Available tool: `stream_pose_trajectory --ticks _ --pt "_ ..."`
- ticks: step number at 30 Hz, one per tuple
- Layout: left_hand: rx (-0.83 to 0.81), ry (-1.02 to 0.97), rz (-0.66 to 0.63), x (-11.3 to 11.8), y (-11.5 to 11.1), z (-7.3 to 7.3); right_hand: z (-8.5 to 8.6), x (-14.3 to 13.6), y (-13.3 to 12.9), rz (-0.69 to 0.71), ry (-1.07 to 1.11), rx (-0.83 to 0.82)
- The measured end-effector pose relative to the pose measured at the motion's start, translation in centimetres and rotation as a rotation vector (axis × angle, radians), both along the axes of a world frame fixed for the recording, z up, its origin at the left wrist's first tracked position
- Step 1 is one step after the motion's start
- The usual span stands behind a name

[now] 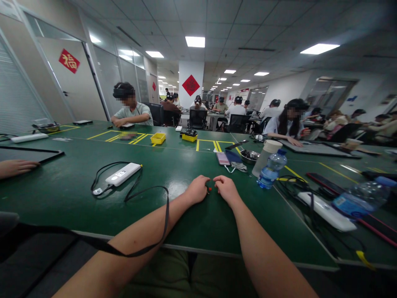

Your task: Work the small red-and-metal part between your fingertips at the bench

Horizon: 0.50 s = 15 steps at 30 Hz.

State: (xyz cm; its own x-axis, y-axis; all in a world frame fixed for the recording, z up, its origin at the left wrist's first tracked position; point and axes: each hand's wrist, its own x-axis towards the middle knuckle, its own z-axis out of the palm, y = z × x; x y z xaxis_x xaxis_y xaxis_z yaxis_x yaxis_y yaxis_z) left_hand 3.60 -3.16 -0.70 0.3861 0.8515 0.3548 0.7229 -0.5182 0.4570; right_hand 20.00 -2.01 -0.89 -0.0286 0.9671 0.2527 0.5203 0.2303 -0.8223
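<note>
My left hand (198, 191) rests low over the green table, its fingers curled inward and closed. Facing it across a narrow gap is my right hand (227, 191), also closed, with its index finger bent toward the left one. A tiny orange-red piece (210, 189) shows between the hands, right beside the left fingers; its kind is too small to make out. Whether either hand grips it or anything else is hidden by the curled fingers. A black strap hangs across my left forearm.
A white power bank (123, 174) with a black cable lies left. To the right stand a pale tumbler (266, 158) and a water bottle (272, 169). A metal bowl (249, 156) and yellow trays (158, 138) are farther back. Other people sit around; a co-worker's hand (19, 167) is far left.
</note>
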Motion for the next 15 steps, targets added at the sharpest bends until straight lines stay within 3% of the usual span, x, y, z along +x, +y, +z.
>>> stream_pose_trajectory --ticks 3,5,11,15 --pt "-0.045 0.003 -0.046 -2.5 0.0 0.4 0.0 0.3 -0.1 -0.059 -0.186 0.035" --pt "-0.047 0.015 -0.112 -3.4 -0.3 0.6 -0.1 0.0 -0.3 -0.009 -0.266 0.053" --pt "0.014 0.05 -0.212 -2.4 -0.4 0.7 0.2 -1.2 -0.8 0.251 -0.113 0.019" --pt "0.027 0.111 -0.211 -2.6 0.3 0.3 0.9 -0.8 -1.4 0.306 -0.136 -0.034"
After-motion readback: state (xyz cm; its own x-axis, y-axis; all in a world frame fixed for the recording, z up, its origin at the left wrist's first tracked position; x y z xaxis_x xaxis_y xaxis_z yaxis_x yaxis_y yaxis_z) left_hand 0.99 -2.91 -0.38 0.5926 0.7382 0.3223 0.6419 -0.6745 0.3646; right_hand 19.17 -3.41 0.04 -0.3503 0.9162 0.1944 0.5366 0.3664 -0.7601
